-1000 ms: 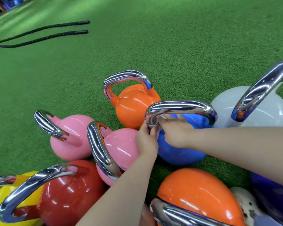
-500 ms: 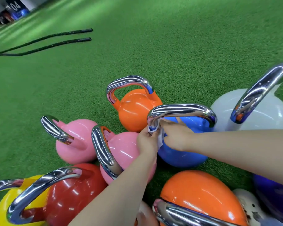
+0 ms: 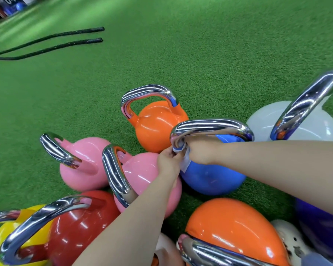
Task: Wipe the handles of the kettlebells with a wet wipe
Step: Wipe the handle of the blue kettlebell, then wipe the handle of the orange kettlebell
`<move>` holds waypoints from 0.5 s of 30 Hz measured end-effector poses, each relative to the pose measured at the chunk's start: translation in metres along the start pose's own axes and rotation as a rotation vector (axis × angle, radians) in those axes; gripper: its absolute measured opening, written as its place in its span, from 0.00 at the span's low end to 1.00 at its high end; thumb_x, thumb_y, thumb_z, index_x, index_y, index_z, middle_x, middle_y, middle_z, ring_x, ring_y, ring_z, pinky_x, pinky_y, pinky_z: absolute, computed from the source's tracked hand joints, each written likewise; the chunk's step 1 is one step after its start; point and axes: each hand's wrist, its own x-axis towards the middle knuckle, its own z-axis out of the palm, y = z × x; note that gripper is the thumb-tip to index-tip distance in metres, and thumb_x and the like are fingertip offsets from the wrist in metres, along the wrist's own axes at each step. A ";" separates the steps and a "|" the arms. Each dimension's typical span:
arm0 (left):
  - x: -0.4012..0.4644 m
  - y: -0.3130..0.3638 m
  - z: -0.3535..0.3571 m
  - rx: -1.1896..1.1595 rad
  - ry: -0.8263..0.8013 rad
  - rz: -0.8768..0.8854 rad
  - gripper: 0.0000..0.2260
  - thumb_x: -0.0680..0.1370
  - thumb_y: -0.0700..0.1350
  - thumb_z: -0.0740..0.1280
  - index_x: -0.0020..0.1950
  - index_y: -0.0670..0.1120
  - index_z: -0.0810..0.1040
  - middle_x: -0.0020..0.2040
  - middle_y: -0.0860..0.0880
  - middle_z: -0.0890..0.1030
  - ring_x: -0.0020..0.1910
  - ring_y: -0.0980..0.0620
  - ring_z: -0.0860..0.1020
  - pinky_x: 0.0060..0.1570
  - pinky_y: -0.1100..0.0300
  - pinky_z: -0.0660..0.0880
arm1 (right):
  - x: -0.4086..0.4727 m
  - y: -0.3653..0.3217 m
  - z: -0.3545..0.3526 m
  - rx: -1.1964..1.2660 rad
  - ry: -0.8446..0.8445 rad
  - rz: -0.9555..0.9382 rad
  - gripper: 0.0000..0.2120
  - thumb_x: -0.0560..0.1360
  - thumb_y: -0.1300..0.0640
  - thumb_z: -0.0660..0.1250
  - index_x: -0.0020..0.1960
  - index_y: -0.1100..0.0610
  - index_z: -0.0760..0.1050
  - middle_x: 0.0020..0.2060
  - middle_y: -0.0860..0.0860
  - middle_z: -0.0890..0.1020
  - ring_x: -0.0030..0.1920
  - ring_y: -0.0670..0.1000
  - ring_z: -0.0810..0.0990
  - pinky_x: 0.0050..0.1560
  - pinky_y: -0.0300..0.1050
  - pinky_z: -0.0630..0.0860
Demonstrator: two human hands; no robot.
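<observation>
— What's under you there?

— You're over green artificial turf (image 3: 200,54) — short, dense pile, running off to every edge of the view.

— Any light on it?

— Pale bright bands cross it toward your upper left.

— Anything lying about?

— Two black battle rope ends (image 3: 69,40) stretch side by side on the turf, well off to your left. In the far top-left corner there's a dark area with blurred blue objects (image 3: 13,8) and white digits, too blurred to read reliably.
</observation>
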 end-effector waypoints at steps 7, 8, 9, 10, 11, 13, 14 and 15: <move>0.002 0.018 0.005 -0.033 0.161 -0.131 0.12 0.70 0.29 0.64 0.31 0.44 0.75 0.26 0.51 0.70 0.30 0.53 0.62 0.29 0.63 0.59 | -0.009 -0.022 0.010 0.611 -0.036 0.120 0.12 0.71 0.66 0.56 0.44 0.49 0.69 0.34 0.44 0.71 0.46 0.49 0.70 0.49 0.38 0.68; -0.001 0.025 0.006 -0.068 0.146 -0.141 0.13 0.70 0.28 0.64 0.31 0.44 0.75 0.23 0.53 0.71 0.28 0.53 0.63 0.28 0.64 0.60 | -0.014 -0.025 0.006 0.720 -0.055 0.123 0.11 0.68 0.65 0.57 0.38 0.49 0.70 0.30 0.44 0.69 0.39 0.48 0.68 0.37 0.36 0.65; -0.005 0.030 0.006 -0.092 0.116 -0.137 0.14 0.70 0.28 0.64 0.31 0.45 0.75 0.21 0.55 0.71 0.25 0.55 0.65 0.26 0.66 0.61 | -0.020 -0.027 0.001 0.803 -0.077 0.112 0.09 0.64 0.62 0.57 0.34 0.50 0.71 0.27 0.44 0.68 0.34 0.47 0.64 0.33 0.39 0.60; -0.013 0.037 0.003 -0.126 0.074 -0.126 0.14 0.71 0.28 0.63 0.32 0.45 0.76 0.19 0.56 0.72 0.23 0.57 0.67 0.24 0.68 0.63 | -0.029 -0.032 -0.005 0.818 -0.090 0.101 0.07 0.60 0.60 0.56 0.31 0.51 0.71 0.26 0.45 0.66 0.32 0.47 0.61 0.33 0.41 0.58; -0.022 0.043 -0.001 -0.166 0.027 -0.103 0.14 0.72 0.28 0.63 0.33 0.44 0.76 0.19 0.56 0.73 0.22 0.58 0.69 0.24 0.68 0.65 | -0.038 -0.038 -0.012 0.800 -0.120 0.098 0.05 0.58 0.60 0.54 0.30 0.55 0.69 0.27 0.50 0.65 0.32 0.49 0.60 0.34 0.44 0.58; -0.043 0.052 -0.010 -0.222 -0.082 -0.033 0.11 0.73 0.28 0.62 0.37 0.43 0.75 0.23 0.54 0.75 0.22 0.60 0.72 0.23 0.70 0.67 | -0.052 -0.043 -0.022 0.774 -0.157 0.069 0.13 0.57 0.62 0.54 0.38 0.68 0.69 0.34 0.63 0.72 0.36 0.56 0.66 0.37 0.49 0.64; -0.051 0.055 -0.015 -0.222 -0.121 -0.004 0.07 0.71 0.30 0.63 0.41 0.42 0.74 0.27 0.52 0.77 0.25 0.58 0.72 0.23 0.70 0.68 | -0.059 -0.045 -0.029 0.765 -0.187 0.083 0.18 0.58 0.63 0.54 0.45 0.69 0.71 0.45 0.69 0.75 0.40 0.58 0.70 0.39 0.50 0.68; -0.060 0.056 -0.020 -0.224 -0.147 0.005 0.09 0.70 0.32 0.65 0.48 0.41 0.74 0.33 0.49 0.77 0.29 0.56 0.72 0.25 0.70 0.69 | -0.068 -0.047 -0.035 0.750 -0.220 0.142 0.18 0.62 0.63 0.54 0.50 0.63 0.73 0.57 0.67 0.75 0.44 0.55 0.71 0.41 0.48 0.69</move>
